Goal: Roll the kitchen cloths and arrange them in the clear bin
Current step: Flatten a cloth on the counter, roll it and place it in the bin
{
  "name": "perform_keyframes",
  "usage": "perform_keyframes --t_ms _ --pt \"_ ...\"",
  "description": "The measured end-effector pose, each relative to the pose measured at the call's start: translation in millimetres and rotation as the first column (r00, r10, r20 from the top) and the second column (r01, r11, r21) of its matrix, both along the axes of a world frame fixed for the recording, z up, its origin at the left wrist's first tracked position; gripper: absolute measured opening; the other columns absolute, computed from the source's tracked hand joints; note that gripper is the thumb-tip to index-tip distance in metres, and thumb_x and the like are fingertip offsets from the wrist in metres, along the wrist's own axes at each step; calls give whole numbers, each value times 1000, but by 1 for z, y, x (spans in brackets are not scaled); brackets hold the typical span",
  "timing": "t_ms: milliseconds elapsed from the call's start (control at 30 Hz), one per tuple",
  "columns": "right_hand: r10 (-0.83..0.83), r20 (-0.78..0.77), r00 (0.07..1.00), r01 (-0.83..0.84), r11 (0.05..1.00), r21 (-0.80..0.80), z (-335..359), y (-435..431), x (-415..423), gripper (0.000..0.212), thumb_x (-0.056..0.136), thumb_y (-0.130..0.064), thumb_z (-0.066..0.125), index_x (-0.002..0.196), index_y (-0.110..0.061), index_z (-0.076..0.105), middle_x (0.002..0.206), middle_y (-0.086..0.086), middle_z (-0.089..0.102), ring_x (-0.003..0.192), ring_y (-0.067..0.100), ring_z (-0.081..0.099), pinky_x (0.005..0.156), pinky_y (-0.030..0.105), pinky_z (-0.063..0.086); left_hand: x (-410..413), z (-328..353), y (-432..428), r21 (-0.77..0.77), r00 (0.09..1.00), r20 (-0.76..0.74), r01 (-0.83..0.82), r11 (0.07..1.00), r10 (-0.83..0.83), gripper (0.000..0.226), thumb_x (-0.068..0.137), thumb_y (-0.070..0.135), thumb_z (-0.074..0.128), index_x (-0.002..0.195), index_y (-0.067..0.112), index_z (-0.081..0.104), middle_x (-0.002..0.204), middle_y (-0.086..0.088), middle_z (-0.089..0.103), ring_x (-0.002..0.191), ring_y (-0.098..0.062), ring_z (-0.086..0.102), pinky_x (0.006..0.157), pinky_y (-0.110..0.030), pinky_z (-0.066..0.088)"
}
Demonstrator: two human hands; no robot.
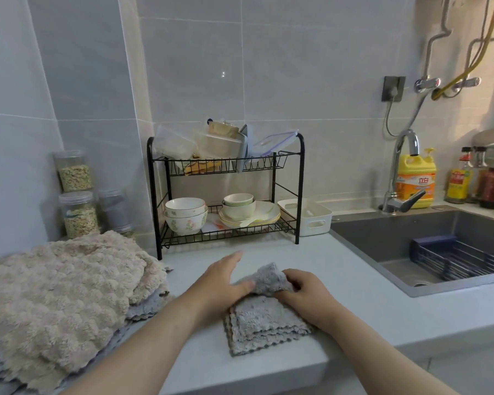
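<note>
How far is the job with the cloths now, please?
Nothing looks finished: no rolled cloth is in view. In hand: the grey cloth lies folded on the counter, its far end turned over; the right hand grips that end, the left hand touches it. Left to do: the pile of cloths beside it, all unrolled.

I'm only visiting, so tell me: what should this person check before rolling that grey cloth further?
1. Grey fluffy cloth lies folded on the pale countertop: ok.
2. Right hand has a grip on the rolled end: ok.
3. Left hand touches the roll's other side: ok.
4. Clear bin within reach: cannot tell, none plainly in view.
5. Pile of beige fluffy cloths lies at the left: ok.
</note>
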State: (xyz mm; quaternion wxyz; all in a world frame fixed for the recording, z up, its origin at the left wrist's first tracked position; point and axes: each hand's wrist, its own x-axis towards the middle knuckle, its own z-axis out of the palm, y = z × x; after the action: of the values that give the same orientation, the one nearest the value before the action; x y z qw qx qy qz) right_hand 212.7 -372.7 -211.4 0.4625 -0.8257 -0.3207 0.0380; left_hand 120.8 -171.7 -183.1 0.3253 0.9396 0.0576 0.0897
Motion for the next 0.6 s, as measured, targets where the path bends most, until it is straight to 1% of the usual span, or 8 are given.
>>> perform_keyframes --t_ms 67,133,200,233,333,433,500,600 --pt "31 -81 996 -21 993 118 2 -5 -3 13 79 -12 70 89 -19 74 85 3 75 82 14 69 78 38 55 23 3 -2 -56 981 -175 73 996 -81 38 87 51 57 115 25 59 117 7 59 103 -13 54 92 -30 43" --pt "38 -162 986 -2 977 215 4 -7 -5 19 81 -8 69 91 -22 76 86 4 76 83 16 70 76 36 57 34 6 -7 -30 965 -241 95 995 -100 25 90 41 58 81 18 56 83 -1 55 74 -16 49 69 -27 37" --pt "-1 -271 963 95 938 333 6 -7 -2 15 86 -16 70 97 -25 72 89 3 75 76 19 69 68 33 56 37 5 -5 -153 978 -203 26 988 -57 26 94 34 57 79 13 57 79 -5 55 70 -16 49 64 -27 35" --pt "-36 -323 946 164 911 379 6 -8 0 11 88 -23 69 99 -25 70 90 2 73 74 20 66 64 32 53 35 3 -5 -331 987 -161 -31 943 -24 24 95 30 57 81 12 59 79 -8 59 69 -17 53 64 -27 37" --pt "-68 -335 940 201 902 382 6 -10 4 18 91 -35 65 93 -18 71 94 3 74 87 18 67 75 31 51 23 -10 -6 -836 995 -56 -90 541 79 18 97 21 54 91 6 62 85 -18 70 74 -28 67 71 -35 50" --pt "-11 -316 949 109 950 293 4 -4 5 24 78 -33 77 90 -14 71 90 5 76 88 19 71 80 35 56 17 -18 -3 -939 990 -5 -53 340 139 22 97 21 51 105 3 60 105 -26 69 96 -39 66 93 -57 47" --pt "-22 -273 962 84 972 218 2 1 8 29 68 -28 81 92 -17 68 89 1 76 87 18 72 82 38 58 14 -16 -4 -935 988 18 -37 353 151 18 96 19 52 103 4 58 104 -26 68 95 -38 65 93 -59 45" --pt "-93 -217 972 127 981 148 -2 1 13 26 68 -16 69 93 -17 64 90 3 74 87 19 70 81 41 57 12 -17 -9 -895 983 15 -67 441 181 9 96 10 52 96 3 58 90 -22 69 82 -34 67 77 -46 52"
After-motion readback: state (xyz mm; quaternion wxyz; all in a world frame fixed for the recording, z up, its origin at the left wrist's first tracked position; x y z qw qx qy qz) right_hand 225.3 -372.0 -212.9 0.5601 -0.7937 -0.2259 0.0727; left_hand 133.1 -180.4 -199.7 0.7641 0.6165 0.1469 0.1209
